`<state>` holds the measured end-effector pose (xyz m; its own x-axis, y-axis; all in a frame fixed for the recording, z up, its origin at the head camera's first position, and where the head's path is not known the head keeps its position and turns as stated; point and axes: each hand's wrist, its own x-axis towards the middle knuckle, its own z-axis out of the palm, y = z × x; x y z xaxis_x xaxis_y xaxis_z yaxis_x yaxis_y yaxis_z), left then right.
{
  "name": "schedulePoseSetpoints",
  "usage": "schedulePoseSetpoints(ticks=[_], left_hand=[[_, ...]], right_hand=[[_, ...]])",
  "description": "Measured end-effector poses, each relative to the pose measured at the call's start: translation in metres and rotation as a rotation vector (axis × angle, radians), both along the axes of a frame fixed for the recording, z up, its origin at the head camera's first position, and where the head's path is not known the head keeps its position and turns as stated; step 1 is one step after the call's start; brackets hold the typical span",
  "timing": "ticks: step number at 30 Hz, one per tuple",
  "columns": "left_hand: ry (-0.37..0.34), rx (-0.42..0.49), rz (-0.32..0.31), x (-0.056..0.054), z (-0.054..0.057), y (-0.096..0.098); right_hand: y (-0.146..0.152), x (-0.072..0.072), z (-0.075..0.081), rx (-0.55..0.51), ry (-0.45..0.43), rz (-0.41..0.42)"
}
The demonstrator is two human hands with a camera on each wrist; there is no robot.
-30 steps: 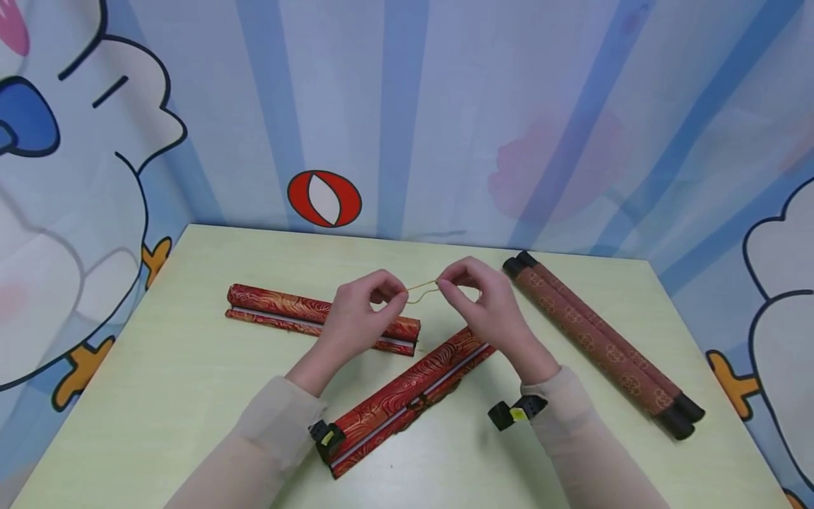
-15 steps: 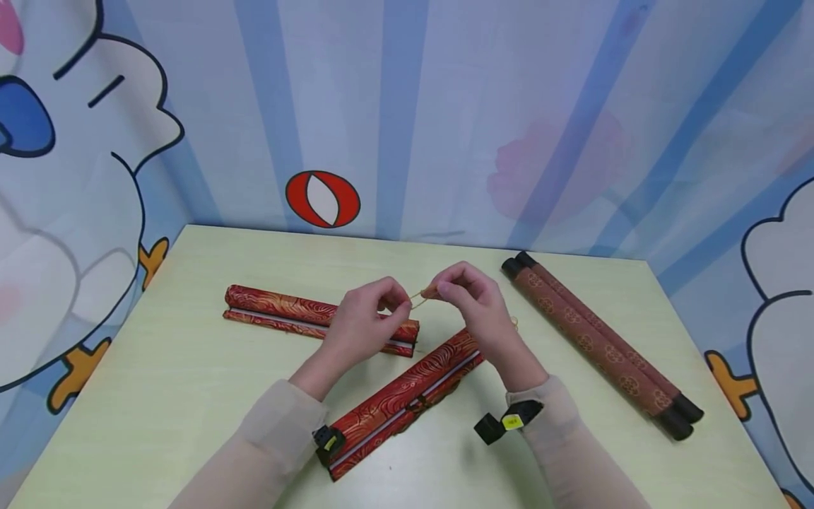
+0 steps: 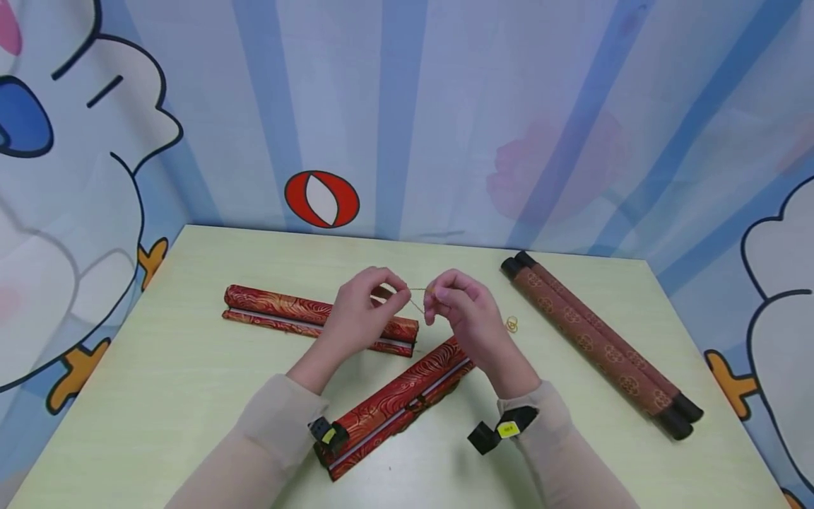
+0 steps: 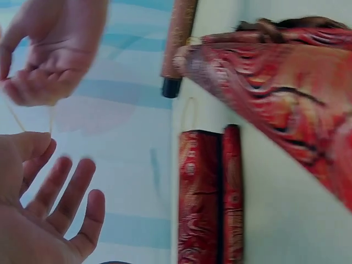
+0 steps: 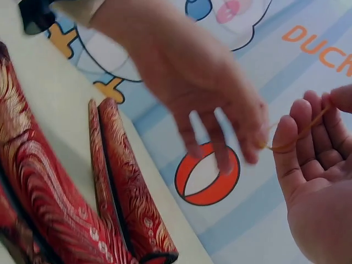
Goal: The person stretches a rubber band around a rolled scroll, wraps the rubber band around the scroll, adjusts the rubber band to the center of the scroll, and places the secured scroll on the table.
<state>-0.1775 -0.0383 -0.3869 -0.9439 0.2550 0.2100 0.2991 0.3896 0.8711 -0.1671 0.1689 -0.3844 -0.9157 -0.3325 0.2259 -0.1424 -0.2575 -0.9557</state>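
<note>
A thin yellow band (image 5: 284,148) is stretched in midair above the bench (image 3: 222,389), pinched at one end by the left hand (image 3: 362,311) and at the other by the right hand (image 3: 467,318). The bench is pale green, plain; it is backed by a blue striped backdrop (image 3: 439,141), cartoon-printed, with a red-and-white oval (image 3: 322,199).

Counted: two hands; one held band; two red patterned rolls, the farther red roll (image 3: 276,302) and the nearer red roll (image 3: 397,399); one brown double roll (image 3: 593,346), black-ended, laid at the right; one small yellow coil (image 3: 511,324) near the right wrist, number of loops unclear.

Versus half a second ago: left fingertips are raised slightly, the right hand is lowered, and the coil, mostly covered then, is now exposed. Rolls unmoved.
</note>
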Motion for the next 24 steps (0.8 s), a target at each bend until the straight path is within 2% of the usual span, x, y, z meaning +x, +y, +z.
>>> schedulePoseSetpoints(ticks=[5, 9, 16, 24], left_hand=[[0.096, 0.040, 0.015, -0.004, 0.016, -0.005], [0.194, 0.019, -0.014, -0.005, 0.030, -0.005], [0.348, -0.046, -0.055, -0.001, 0.043, -0.002], [0.471, -0.096, -0.124, 0.002, 0.049, -0.002]], right_hand=[[0.003, 0.003, -0.004, 0.173, 0.096, 0.049], [0.003, 0.003, -0.005, 0.260, 0.122, 0.075], [0.003, -0.001, -0.006, 0.265, 0.023, 0.082], [0.008, -0.004, -0.010, 0.306, 0.049, 0.121]])
